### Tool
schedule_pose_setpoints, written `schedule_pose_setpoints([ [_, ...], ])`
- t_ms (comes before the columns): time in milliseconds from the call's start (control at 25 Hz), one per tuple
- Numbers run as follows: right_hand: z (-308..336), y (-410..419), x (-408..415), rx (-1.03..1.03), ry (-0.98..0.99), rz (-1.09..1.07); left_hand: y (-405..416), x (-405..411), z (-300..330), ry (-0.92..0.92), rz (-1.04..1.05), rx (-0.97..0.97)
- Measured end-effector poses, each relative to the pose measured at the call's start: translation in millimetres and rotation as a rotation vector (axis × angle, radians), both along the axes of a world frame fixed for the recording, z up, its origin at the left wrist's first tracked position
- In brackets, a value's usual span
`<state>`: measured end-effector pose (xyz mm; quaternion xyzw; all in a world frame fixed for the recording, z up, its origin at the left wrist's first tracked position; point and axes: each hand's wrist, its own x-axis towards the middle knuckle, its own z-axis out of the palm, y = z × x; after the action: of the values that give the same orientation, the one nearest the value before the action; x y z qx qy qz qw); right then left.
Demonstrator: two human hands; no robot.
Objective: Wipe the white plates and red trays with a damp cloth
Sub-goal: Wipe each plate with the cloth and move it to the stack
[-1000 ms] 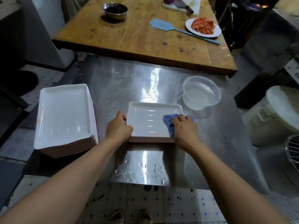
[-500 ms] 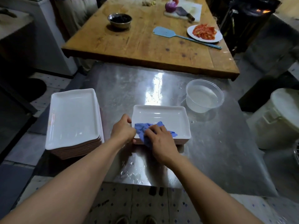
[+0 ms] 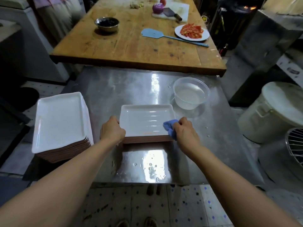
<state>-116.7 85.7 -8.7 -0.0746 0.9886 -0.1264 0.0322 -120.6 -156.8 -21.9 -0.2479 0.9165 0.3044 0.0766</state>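
Plate stacks [image 3: 59, 123] [image 3: 146, 120]: two; cloth [image 3: 169, 126]: one.

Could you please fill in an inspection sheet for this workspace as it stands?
Surface: steel table, water drops near front edge.
Job's things: white rectangular plate atop a short stack; blue cloth at its right edge; taller plate stack left.
Clutter: clear plastic bowl of water.
Grippers: left hand grips plate's left edge; right hand holds cloth.
Cables: nothing seen.
Surroundings: wooden table with food, white lidded bucket.
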Motion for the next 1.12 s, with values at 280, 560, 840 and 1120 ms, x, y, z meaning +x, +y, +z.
schedule_pose_setpoints([
  [280, 24.8, 35.3, -4.6, -0.317, 0.060, -0.149, 73.9, 16.5, 15.7, 0.179, -0.511, -0.343],
  [560, 16.0, 51.8, -1.1, -0.405, 0.036, -0.187, 93.8, 12.5, 1.6, 0.241, -0.570, -0.499],
  [840, 23.5, 54.8, 0.6, -0.500, 0.056, -0.242, 96.9, 17.7, 29.6, 0.590, -0.559, -0.442],
  [1120, 56.6, 45.1, 2.6, -0.617, 0.196, -0.274, 92.5, -9.5, 69.0, 0.599, -0.399, -0.293],
])
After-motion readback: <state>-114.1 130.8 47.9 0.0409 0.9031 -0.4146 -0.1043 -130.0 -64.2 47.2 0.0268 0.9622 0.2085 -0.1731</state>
